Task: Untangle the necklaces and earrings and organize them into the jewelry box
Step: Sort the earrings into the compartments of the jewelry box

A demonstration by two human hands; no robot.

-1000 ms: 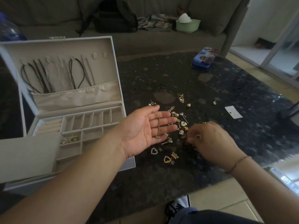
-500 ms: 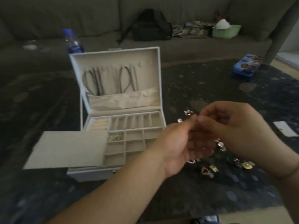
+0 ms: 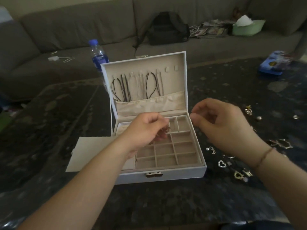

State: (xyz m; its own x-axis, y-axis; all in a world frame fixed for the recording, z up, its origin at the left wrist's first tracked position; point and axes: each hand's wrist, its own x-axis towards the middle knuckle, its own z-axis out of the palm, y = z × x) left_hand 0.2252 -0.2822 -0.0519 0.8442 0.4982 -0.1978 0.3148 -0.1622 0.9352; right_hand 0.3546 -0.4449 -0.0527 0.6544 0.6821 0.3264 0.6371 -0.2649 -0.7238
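Note:
A white jewelry box [image 3: 166, 177] stands open on the dark table, showing beige compartments. Dark cord necklaces [image 3: 123, 87] hang inside its raised lid above a fabric pocket. My left hand [image 3: 146, 130] hovers over the upper compartments, its fingers curled and pinching a small thin earring [image 3: 164, 129]. To the right of the box, my right hand [image 3: 222, 127] hangs with loosely curled fingers and nothing visible in it. Several loose earrings [image 3: 222, 163] lie scattered on the table to the right of the box, partly hidden under my right wrist.
A flat beige panel [image 3: 88, 153] lies against the box's left side. A water bottle [image 3: 98, 53] stands behind the lid. A blue tin [image 3: 274, 63] sits at the far right. The sofa behind holds a black backpack [image 3: 167, 29], magazines and a green tub [image 3: 247, 27].
My view has swung left, bringing the box to the centre. My left hand turned over, closed on an earring and moved over the compartments. My right hand left the pile and drew apart.

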